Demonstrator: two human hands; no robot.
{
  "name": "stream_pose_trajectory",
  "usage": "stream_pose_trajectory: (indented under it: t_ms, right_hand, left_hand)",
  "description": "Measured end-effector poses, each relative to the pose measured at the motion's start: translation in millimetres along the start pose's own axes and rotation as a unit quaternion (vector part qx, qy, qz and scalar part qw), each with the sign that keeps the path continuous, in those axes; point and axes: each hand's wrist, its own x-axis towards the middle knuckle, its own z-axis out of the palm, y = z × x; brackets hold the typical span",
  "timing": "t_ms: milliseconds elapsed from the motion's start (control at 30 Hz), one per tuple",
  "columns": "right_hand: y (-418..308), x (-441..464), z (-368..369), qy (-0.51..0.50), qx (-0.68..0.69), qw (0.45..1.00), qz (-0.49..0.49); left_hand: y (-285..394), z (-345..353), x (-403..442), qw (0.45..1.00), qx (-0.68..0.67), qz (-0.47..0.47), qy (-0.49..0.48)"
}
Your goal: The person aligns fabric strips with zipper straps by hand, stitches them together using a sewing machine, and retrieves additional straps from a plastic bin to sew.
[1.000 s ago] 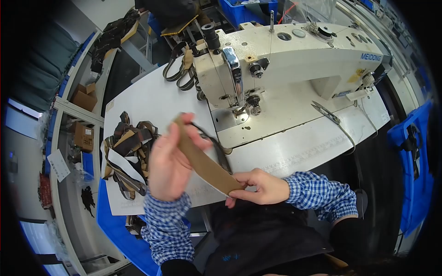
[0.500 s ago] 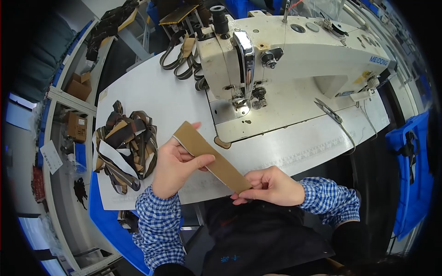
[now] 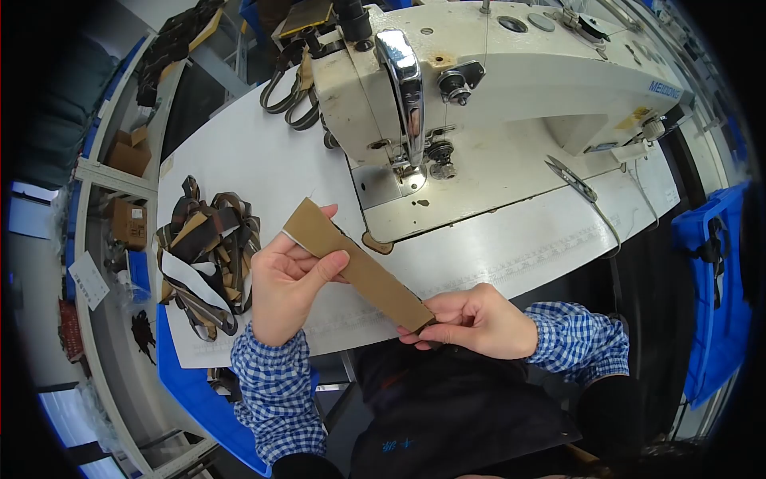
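A tan fabric strip (image 3: 371,279) slants between my two hands, above the front edge of the white table. My left hand (image 3: 289,281) grips its upper end, thumb across the tan face and fingers behind. At the lower end, my right hand (image 3: 477,321) pinches the strip, where a dark edge shows by the fingertips. The white sewing machine (image 3: 511,104) stands beyond my hands, its presser foot (image 3: 412,177) a little way off from the strip. Left of my left hand lies a tangled pile of fabric strips (image 3: 209,255) in dark, tan and white.
Thread snips (image 3: 573,179) lie on the machine bed, to the right. More looped straps (image 3: 289,102) lie behind the machine's left end. Blue bins stand at the right (image 3: 714,295) and below the table's left edge (image 3: 187,399). Shelves with cardboard boxes (image 3: 128,223) line the left.
The view has shifted, with the machine now nearer and higher. My hands hold the same strip, its upper end a bit further left; more dark edge shows along it.
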Motion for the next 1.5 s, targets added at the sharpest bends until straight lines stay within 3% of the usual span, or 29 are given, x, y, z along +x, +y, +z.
stream_pose_trajectory:
  t_ms: [500, 733, 900, 1033, 1133, 1233, 1267, 1367, 1400, 1467, 1500]
  right_hand:
    - [-1.1, -2.5, 3.5, 0.005, -0.004, 1.000, -0.015]
    - [-12.9, 8.0, 11.6, 0.106, -0.089, 0.988, -0.065]
    - [-5.8, 11.5, 14.8, 0.115, -0.073, 0.988, -0.078]
    - [-12.9, 17.3, 9.5, 0.131, -0.137, 0.977, -0.097]
    - [-13.5, 37.7, -5.1, 0.129, -0.282, 0.929, -0.201]
    - [-16.8, 71.8, -33.0, 0.125, -0.475, 0.775, -0.397]
    - [-22.9, 75.5, -40.5, 0.102, -0.549, 0.727, -0.400]
    - [-3.2, 90.6, -64.3, 0.025, -0.649, 0.580, -0.492]
    - [11.0, 85.9, -72.0, -0.049, -0.702, 0.554, -0.444]
    - [17.8, 77.4, -73.5, -0.054, -0.708, 0.538, -0.454]
    - [19.8, 75.1, -74.6, -0.059, -0.710, 0.531, -0.459]
  left_hand:
    - [3.4, 9.1, -3.7, 0.999, -0.001, 0.030, 0.030]
    - [9.3, 12.1, -8.2, 0.999, -0.007, 0.028, 0.015]
    - [10.8, 9.6, -8.0, 0.999, 0.000, 0.040, 0.017]
    - [17.7, 7.2, -7.2, 0.998, 0.021, 0.064, -0.008]
    - [29.6, 7.1, -4.0, 0.994, 0.031, 0.102, -0.018]
    - [36.9, 14.2, -5.3, 0.984, 0.102, 0.138, 0.037]
    - [32.4, 14.0, -4.8, 0.980, 0.106, 0.166, 0.022]
    - [7.4, 17.8, -10.8, 0.989, 0.111, 0.102, 0.001]
    - [-6.9, 12.3, -10.6, 0.985, 0.112, 0.110, -0.071]
    - [-35.3, 1.7, -10.1, 0.963, 0.106, 0.119, -0.215]
    - [-49.0, 4.6, -8.4, 0.965, 0.104, 0.147, -0.190]
